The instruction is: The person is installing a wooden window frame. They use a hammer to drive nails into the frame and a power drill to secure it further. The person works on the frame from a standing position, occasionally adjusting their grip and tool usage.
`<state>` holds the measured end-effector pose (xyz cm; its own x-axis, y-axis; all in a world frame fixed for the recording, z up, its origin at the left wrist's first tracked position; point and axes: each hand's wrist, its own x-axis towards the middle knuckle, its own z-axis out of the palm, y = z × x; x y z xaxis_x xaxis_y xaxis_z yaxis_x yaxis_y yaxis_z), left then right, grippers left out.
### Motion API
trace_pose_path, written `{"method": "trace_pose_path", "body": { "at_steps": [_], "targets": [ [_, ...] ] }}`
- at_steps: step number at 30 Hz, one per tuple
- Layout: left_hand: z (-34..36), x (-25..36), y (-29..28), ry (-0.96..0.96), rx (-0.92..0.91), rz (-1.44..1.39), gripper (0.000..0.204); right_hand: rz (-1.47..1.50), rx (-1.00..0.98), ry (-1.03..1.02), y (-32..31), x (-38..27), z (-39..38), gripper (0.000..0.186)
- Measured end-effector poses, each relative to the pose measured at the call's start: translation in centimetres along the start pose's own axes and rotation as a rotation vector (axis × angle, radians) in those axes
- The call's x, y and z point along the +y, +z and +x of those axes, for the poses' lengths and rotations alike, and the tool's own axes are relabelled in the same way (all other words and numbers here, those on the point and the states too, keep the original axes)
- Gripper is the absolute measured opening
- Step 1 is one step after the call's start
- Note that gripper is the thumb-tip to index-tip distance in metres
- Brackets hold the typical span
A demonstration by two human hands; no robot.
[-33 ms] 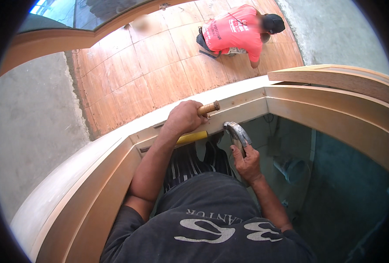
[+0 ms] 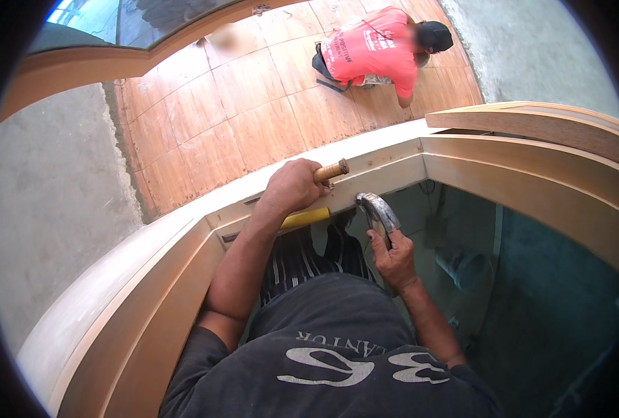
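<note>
My left hand is closed round a chisel with a ringed wooden handle, lying across the wooden frame's bottom rail. Its thin dark blade shows on the other side of the hand. Just below, a second chisel with a yellow handle rests along the rail's inner edge, partly hidden by my left forearm. My right hand grips a curved, worn silver metal tool. The tool's far tip is at the rail's inner edge; its exact kind I cannot tell.
Wooden side pieces rise on both sides of me. Beyond the sill, a person in a pink shirt crouches on wood-look floor tiles. A glazed sash stands open at upper left. A bluish pipe-like object is below right.
</note>
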<state>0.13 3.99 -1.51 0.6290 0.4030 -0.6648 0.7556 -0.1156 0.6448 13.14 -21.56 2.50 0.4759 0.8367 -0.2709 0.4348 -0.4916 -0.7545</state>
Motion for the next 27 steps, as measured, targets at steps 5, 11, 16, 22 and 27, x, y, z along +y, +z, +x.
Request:
{"method": "trace_pose_path", "body": {
  "at_steps": [5,11,16,22,27],
  "targets": [
    [-0.7,0.4,0.6,0.030,0.074,0.066,0.030,0.032,0.022,-0.018,-0.5,-0.7,0.2,0.033],
    [-1.0,-0.1,0.3,0.079,0.059,-0.018,0.032,0.023,0.080,-0.063,-0.4,-0.2,0.0,0.027],
    [-1.3,-0.1,-0.2,0.141,0.047,-0.027,0.031,0.044,0.053,-0.006,-0.4,1.2,-0.7,0.034],
    [-1.1,-0.6,0.7,0.193,0.099,-0.034,0.027,0.027,0.041,0.020,-0.6,1.2,-0.7,0.035],
    [-1.5,-0.9,1.0,0.298,0.154,0.016,0.023,0.024,0.045,0.009,-1.0,0.3,-0.5,0.033]
  ]
}}
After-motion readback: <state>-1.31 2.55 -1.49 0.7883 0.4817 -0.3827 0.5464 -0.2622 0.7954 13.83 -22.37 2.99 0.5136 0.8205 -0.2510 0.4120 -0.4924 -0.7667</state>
